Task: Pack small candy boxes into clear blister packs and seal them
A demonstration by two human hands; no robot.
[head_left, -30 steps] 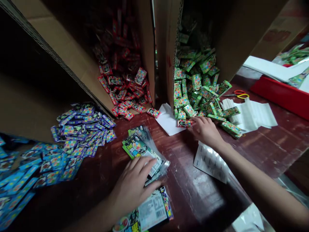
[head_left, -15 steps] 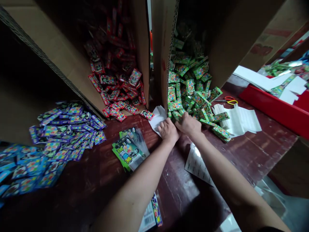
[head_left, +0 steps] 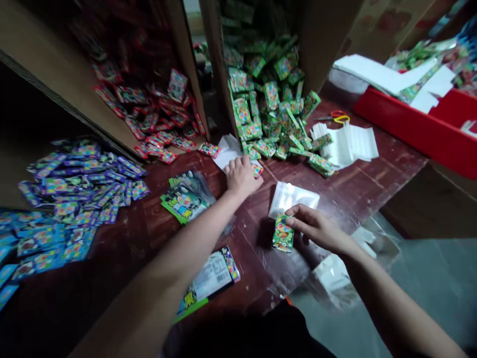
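Note:
My right hand (head_left: 313,226) pinches a small green candy packet (head_left: 283,234) by its upper end, above the table beside a white sheet of labels (head_left: 292,196). My left hand (head_left: 241,176) is at the front of the green pile, fingers curled down. A red candy packet (head_left: 257,170) pokes out at its thumb side, partly hidden by the hand. White paper (head_left: 227,151) lies just behind the left fingers. Green packets (head_left: 274,129) spill from a cardboard box, and red packets (head_left: 156,122) from another box to its left.
Purple packets (head_left: 85,184) and blue packets (head_left: 40,243) lie at left. Printed green pouches (head_left: 184,201) and a barcoded pouch (head_left: 214,273) lie near the left arm. Scissors (head_left: 340,117), creased paper (head_left: 354,144) and a red tray (head_left: 406,132) are at right.
My right hand has drawn back from the green pile toward the near right, now with a green packet. The left hand stays near the pile, a red packet now showing beside it. The view has shifted.

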